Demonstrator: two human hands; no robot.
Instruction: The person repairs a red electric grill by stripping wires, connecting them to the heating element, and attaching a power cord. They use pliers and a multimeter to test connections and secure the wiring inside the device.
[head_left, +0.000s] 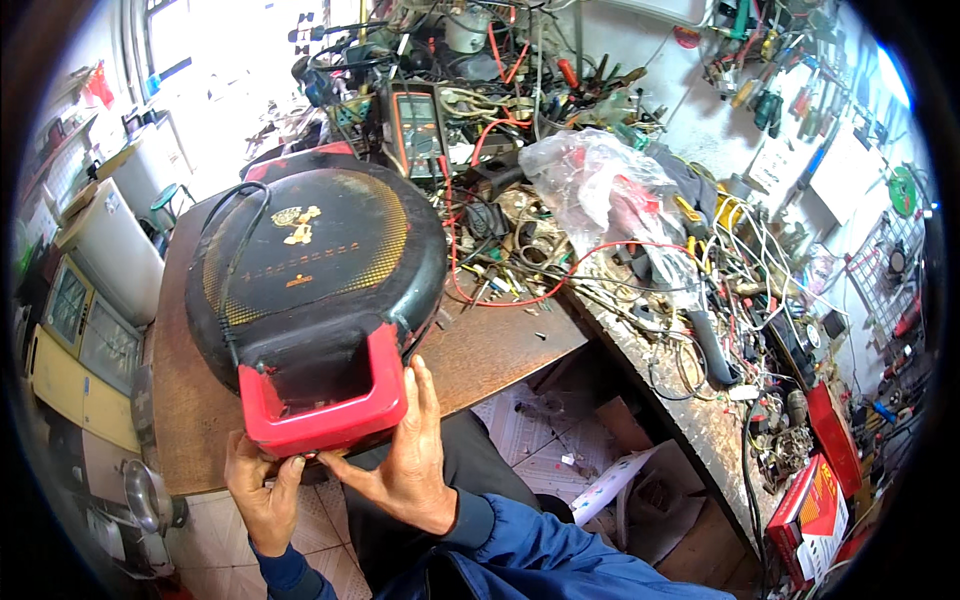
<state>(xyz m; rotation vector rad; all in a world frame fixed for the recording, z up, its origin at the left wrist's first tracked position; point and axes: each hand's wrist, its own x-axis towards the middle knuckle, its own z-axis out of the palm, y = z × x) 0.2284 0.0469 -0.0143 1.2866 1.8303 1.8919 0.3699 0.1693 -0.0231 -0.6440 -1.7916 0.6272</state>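
Observation:
A round black electric griddle [310, 240], lid down, sits on the brown wooden table with its red handle [325, 415] toward me. Its black power cord [240, 262] lies looped over the lid. My left hand [262, 490] is closed at the handle's front left corner, thumb and fingers pinching near its lower edge. Along the handle's right side run the fingers of my right hand [410, 470], its thumb reaching under the front edge close to the left thumb. What the fingertips touch beneath the handle is hidden.
Behind the griddle stands a multimeter [417, 125] with red leads. A workbench [650, 370] on the right carries heaped cables, tools and a clear plastic bag [600, 180]. A red box [810, 520] sits at the lower right. A metal pot [148, 497] is at the lower left.

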